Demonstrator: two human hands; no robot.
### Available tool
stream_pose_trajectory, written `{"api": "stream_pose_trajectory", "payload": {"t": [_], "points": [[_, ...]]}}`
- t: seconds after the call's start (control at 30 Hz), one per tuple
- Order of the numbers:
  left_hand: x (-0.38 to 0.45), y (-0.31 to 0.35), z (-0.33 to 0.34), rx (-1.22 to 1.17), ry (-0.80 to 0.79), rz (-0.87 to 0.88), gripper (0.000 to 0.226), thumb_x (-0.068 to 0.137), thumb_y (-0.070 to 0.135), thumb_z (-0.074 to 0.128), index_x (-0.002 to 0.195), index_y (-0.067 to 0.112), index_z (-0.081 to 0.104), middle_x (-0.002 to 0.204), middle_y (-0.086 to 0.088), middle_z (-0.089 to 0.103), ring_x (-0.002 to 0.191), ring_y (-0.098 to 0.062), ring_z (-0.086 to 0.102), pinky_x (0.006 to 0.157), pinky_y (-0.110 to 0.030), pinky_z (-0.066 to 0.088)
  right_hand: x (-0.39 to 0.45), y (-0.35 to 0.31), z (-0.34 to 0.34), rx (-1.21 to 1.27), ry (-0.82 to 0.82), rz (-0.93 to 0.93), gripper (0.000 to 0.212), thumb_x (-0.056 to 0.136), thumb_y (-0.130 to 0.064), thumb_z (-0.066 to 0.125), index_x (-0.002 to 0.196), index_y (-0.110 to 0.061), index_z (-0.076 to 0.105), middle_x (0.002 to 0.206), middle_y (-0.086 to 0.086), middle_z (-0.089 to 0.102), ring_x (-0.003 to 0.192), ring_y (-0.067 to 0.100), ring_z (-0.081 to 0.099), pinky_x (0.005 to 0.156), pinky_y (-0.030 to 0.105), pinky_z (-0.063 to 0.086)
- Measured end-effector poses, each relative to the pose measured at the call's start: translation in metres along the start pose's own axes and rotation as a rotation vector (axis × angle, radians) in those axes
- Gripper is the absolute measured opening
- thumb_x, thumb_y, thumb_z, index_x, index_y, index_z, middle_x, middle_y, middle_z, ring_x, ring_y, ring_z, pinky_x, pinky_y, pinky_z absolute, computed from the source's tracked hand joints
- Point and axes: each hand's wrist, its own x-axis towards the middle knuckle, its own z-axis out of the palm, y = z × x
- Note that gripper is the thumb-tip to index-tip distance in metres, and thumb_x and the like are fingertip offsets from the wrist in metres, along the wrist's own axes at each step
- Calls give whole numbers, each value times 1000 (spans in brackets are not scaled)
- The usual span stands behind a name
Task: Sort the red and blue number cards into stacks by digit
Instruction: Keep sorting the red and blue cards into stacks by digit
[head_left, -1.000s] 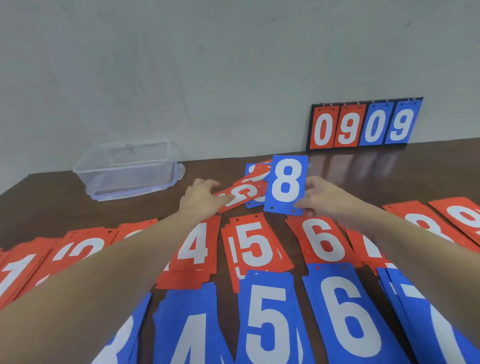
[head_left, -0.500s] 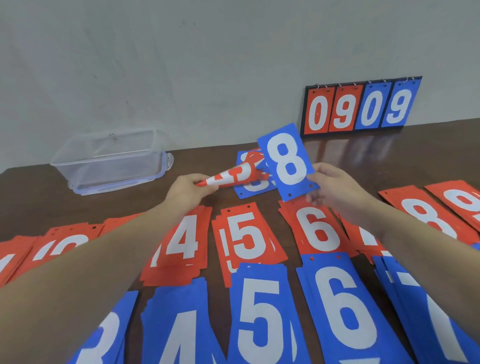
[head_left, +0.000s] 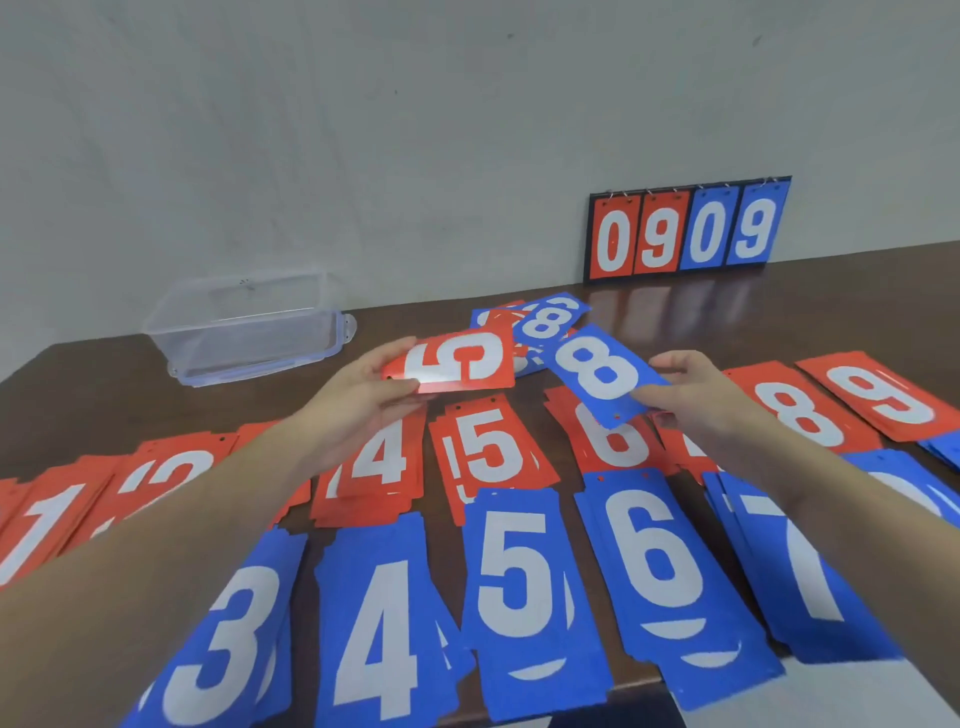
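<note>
Head view, the only one. Left hand (head_left: 358, 400) pinches a red 5 card (head_left: 457, 364) by its short end, thumb on top and fingers underneath, card lifted off the table (head_left: 78, 384). The card's long axis runs sideways, out to the right of the grip, face up, with the digit lying on its side. The red 5 stack (head_left: 491, 452) sits just below and slightly right of that grip, nearer the person, with its long axis running front to back. So, as a judgement, the held card needs about a quarter turn before it drops square on the stack. The left hand is clearly the nearer one for this.

Right hand (head_left: 696, 400) grips a blue 8 card (head_left: 602, 374) at its near end, the end with the punched holes. The card slants up and away to the left of the grip, long axis diagonal, digit readable. The red 8 stack (head_left: 800, 415) lies just right of this hand. Farther right and nearer, a blue stack (head_left: 904, 483) shows past the forearm, digit hidden, likely the 8s.

Unsorted pile (head_left: 535, 322) sits beyond both grips, a blue 8 on top. Clear plastic box (head_left: 249, 327) is far left of the left hand. Scoreboard (head_left: 685, 228) reading 0909 stands against the wall. Blue 5 stack (head_left: 524, 597) lies nearest the person, below the red one.
</note>
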Motion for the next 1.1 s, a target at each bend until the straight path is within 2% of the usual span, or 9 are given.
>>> {"api": "stream_pose_trajectory", "payload": {"t": [0.1, 0.27, 0.33, 0.43, 0.53, 0.7, 0.87, 0.97, 1.1], "points": [[-5, 1, 8, -51, 7, 5, 58, 98, -8, 51, 142, 30, 49, 121, -4, 62, 110, -22, 68, 94, -40, 57, -16, -1, -6, 86, -22, 24, 25, 95, -10, 66, 114, -10, 50, 100, 6, 69, 75, 9, 73, 58, 20, 58], [3, 1, 16, 46, 12, 31, 61, 96, -10, 51, 140, 32, 46, 125, -4, 60, 102, -20, 66, 68, -29, 55, -27, 8, -21, 304, -24, 30, 16, 98, -11, 60, 114, -9, 63, 110, 9, 75, 97, 23, 74, 80, 35, 57], [10, 2, 20, 127, 13, 5, 53, 95, -9, 51, 134, 27, 48, 122, -7, 63, 95, -19, 66, 63, -27, 51, -25, 11, -28, 357, 33, 45, 17, 99, -13, 56, 111, -9, 67, 109, 8, 74, 93, 23, 71, 73, 32, 54], [22, 2, 21, 271, 7, -69, 40, 94, -9, 51, 122, 20, 50, 118, -12, 63, 89, -17, 65, 59, -24, 48, -24, 13, -38, 329, 81, 113, 16, 98, -19, 55, 108, -8, 63, 98, 14, 55, 61, 19, 51, 49, 25, 41], [38, 2, 20, 468, -67, -123, 42, 94, -7, 49, 125, 21, 52, 118, -13, 63, 88, -16, 63, 53, -19, 48, -20, 15, -49, 233, 26, 127, 11, 102, -20, 50, 105, -15, 60, 93, 10, 51, 47, 14, 43, 42, 22, 37], [61, 3, 23, 816, -212, -150, 45, 97, 5, 52, 129, 36, 57, 129, 1, 55, 113, -17, 62, 84, -30, 58, -8, 22, -60, 142, -1, 119, 20, 97, -7, 60, 117, -7, 57, 78, 9, 58, 47, 11, 38, 42, 20, 34], [73, -7, 29, 1252, -249, 62, 42, 95, 22, 62, 110, 60, 53, 143, 5, 37, 136, -21, 35, 114, -47, 33, 2, 21, -77, 109, 9, 109, 17, 95, -10, 65, 110, -9, 58, 53, -4, 51, 43, 7, 32, 38, 17, 28], [74, -11, 36, 1387, -212, 133, 40, 93, 33, 67, 122, 58, 54, 147, 9, 34, 141, -20, 21, 113, -49, 18, 6, 21, -92, 126, 2, 90, 9, 95, -13, 65, 104, -13, 63, 55, -7, 51, 44, 7, 33, 43, 18, 29], [74, -8, 62, 1318, -158, 253, 38, 92, 29, 68, 120, 52, 56, 149, 9, 36, 143, -19, 19, 114, -50, 15, 10, 25, -123, 125, 48, 64, 23, 91, -14, 70, 113, -15, 66, 86, 6, 68, 61, 12, 48, 54, 24, 37]]}}
